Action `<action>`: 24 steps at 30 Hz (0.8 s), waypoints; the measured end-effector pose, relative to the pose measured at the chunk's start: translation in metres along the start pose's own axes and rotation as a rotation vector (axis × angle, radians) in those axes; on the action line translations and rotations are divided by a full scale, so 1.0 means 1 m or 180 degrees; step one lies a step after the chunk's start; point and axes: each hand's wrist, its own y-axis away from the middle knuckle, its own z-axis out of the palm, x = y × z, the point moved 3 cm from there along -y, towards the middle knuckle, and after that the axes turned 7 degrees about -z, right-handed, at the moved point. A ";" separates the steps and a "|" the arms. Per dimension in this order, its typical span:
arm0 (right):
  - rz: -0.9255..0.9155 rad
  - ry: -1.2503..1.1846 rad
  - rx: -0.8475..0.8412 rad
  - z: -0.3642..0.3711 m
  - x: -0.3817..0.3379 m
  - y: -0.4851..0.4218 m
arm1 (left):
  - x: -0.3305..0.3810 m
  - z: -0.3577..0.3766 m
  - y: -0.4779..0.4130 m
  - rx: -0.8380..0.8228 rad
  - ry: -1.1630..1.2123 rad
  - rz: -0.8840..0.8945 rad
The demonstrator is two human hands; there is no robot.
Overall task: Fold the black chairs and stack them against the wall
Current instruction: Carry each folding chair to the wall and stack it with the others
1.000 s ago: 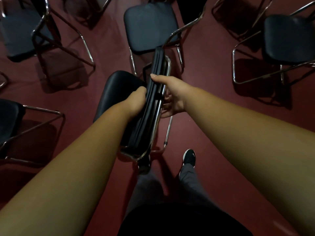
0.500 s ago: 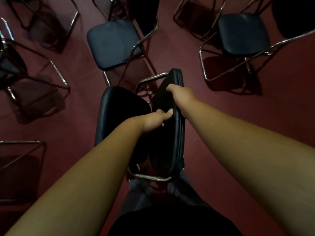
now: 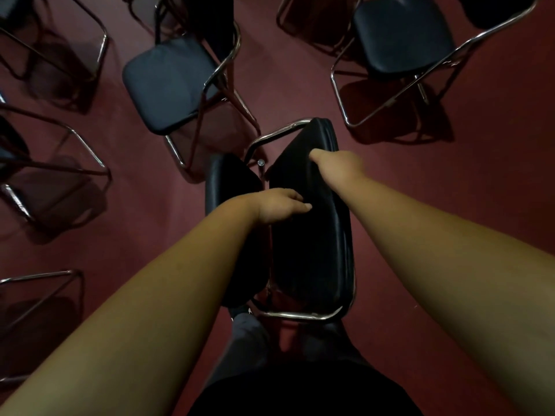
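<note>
1. Over the red floor [image 3: 450, 205], close in front of the person's legs [image 3: 249, 340], the folded chair [image 3: 312, 250] was held edge-up between both arms. Its two black pads were nearly closed, with a narrow gap between them. Whether it rested on the floor could not be told.
2. Right hand [image 3: 339, 166] gripped the far upper edge of the right-side pad, fingers curled out of sight behind it.
3. Left hand [image 3: 276, 205] lay across the gap onto the same pad. The thumb was hidden, so I could not tell whether it pinched or only pressed.
4. No wall was in view, and stacking was not yet done. One open chair [image 3: 171, 82] stood ahead-left and a second open chair [image 3: 402, 40] ahead-right, with more frames at the left edge.
5. Risks, as judged:
   - The left fingers sat at the gap, so if the pads snapped shut they could be nipped.
   - Both hands held smooth padding rather than tube, so the chair might slip or swing open.
   - The lower chrome bar [image 3: 300, 316] hung near the knees and was likely to knock the shins in walking.
   - The lane between the open chairs was narrow, so a leg could snag a frame.
</note>
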 end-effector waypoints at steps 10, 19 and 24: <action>-0.0088 0.0225 -0.0113 -0.033 0.017 -0.015 | -0.098 -0.026 -0.016 0.2299 -0.2083 -0.0453; -0.0136 0.0380 -0.0132 -0.044 0.021 -0.020 | -0.080 0.002 -0.020 0.1585 -0.0683 -0.0779; -0.0149 0.0458 0.0119 -0.032 0.004 -0.008 | -0.046 0.007 -0.029 0.0799 -0.1166 -0.0392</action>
